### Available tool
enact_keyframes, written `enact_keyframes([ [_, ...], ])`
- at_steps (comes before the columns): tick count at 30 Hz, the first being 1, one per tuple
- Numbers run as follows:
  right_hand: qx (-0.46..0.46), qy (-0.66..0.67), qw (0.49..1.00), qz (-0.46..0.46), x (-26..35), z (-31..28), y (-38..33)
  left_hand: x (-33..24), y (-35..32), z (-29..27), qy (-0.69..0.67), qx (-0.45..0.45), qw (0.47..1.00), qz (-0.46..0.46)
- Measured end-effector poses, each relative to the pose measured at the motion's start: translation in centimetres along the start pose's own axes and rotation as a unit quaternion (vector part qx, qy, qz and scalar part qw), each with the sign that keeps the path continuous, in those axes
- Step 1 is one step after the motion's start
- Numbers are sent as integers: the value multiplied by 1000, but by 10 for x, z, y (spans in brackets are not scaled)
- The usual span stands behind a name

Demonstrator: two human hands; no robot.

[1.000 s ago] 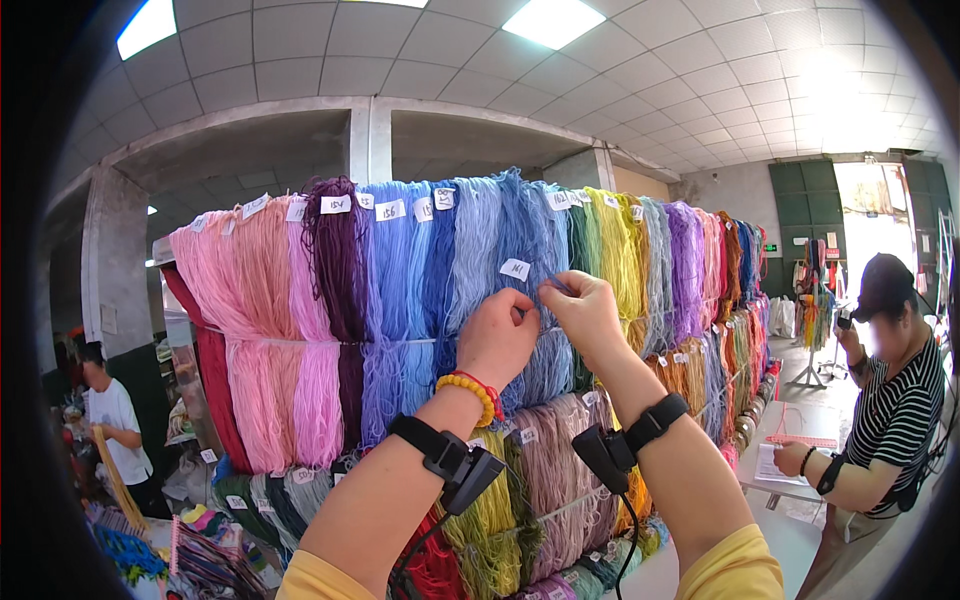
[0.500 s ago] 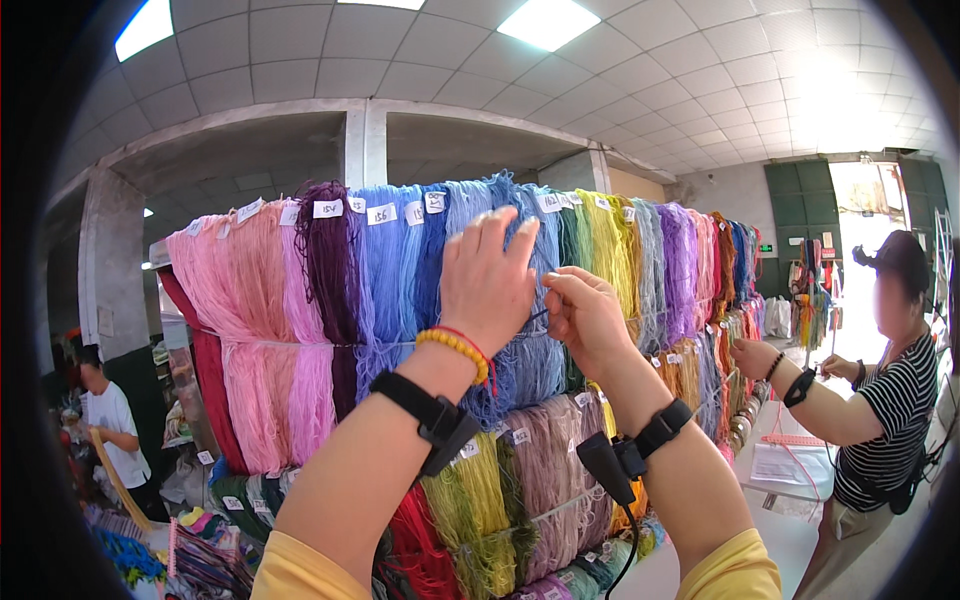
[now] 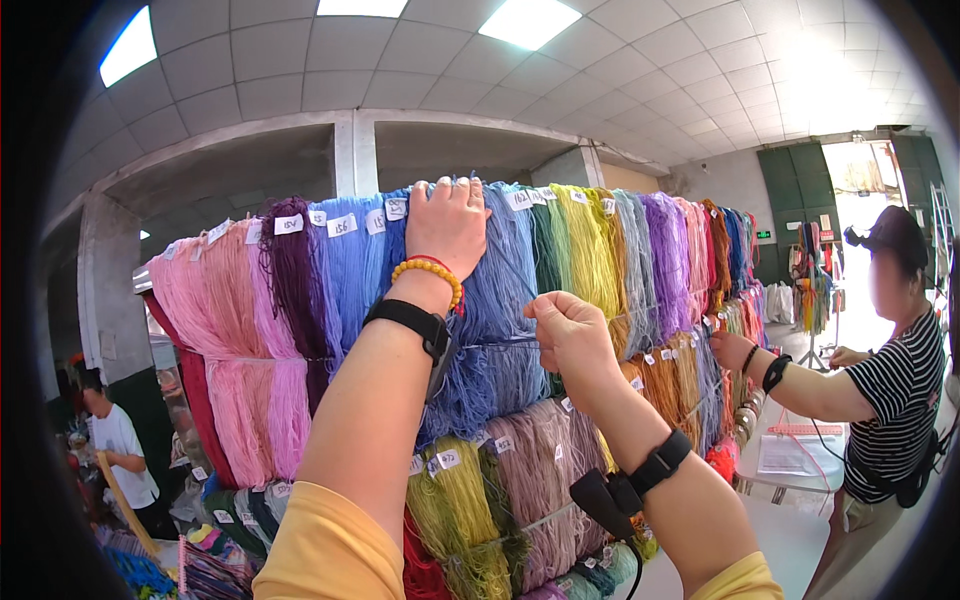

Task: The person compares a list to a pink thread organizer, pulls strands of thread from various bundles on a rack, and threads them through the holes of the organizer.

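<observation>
The left hand lies over the hidden rack's top edge, upon medium-blue hanging yarn; I cannot tell whether its grip holds any. The right hand, before that yarn's right side, has its grip pinched closed, apparently on a thin blue strand. The step looks like separating strands; the next move calls for gentle tension.

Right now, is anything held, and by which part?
The right hand appears to pinch a thin blue strand near its lower visible end; the left hand lies over the top of blue skeins, grip unclear.
</observation>
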State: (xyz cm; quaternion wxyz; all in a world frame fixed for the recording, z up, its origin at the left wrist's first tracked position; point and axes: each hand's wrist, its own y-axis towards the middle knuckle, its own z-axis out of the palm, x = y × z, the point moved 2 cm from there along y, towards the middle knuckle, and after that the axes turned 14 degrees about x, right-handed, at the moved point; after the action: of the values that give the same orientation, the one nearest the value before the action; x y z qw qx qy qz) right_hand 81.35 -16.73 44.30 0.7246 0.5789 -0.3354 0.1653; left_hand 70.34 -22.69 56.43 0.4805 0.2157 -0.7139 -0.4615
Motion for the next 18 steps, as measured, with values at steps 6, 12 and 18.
enact_keyframes([
  [6, 23, -139, 990, -27, 3, -6, -5, -8, 6, 2, 15, -8, 1000, -1],
  [12, 26, -244, 968, -41, 13, -17, -69, 0, 2, 0, 30, -3, 999, -14],
  [18, 22, -258, 964, 63, 16, -45, -175, -3, 4, 7, 21, -30, 999, -11],
])
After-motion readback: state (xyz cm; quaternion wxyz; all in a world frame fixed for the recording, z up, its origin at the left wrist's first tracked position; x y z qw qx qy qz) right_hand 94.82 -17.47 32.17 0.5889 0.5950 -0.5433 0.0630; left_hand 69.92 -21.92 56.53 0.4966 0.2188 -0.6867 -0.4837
